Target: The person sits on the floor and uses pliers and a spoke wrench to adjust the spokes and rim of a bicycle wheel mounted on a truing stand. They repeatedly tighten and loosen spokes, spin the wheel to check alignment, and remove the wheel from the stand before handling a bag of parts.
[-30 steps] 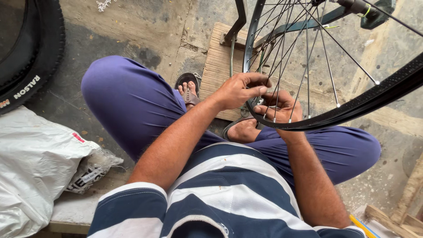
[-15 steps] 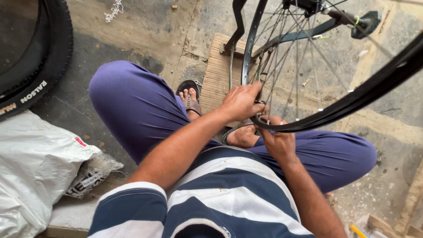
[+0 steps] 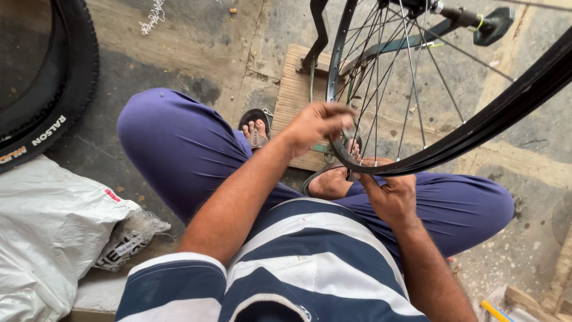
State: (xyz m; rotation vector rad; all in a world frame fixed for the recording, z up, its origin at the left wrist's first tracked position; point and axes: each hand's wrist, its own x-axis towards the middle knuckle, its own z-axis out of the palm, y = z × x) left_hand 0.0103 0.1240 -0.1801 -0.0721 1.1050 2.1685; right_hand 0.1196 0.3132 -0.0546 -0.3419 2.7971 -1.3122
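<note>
One spoked bicycle wheel [image 3: 417,107] stands in front of the seated person, with two hands on its rim: one left hand [image 3: 319,125] and one right hand [image 3: 390,197]. Two sandalled feet [image 3: 256,128] show. One loose black tyre [image 3: 53,89] and one white sack [image 3: 47,232] lie alongside, plus one wooden board [image 3: 298,95].

Purple trousers [image 3: 173,149], navy-and-white striped shirt [image 3: 310,262] (broad bands), black wheel rim [image 3: 476,128].

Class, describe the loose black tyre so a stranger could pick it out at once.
Start from the seated person's purple trousers and look to the picture's upper left corner. There a knobbly black tyre lies on the concrete floor, above a white sack. Unlike the spoked wheel by the hands, it has no rim or spokes.
</note>
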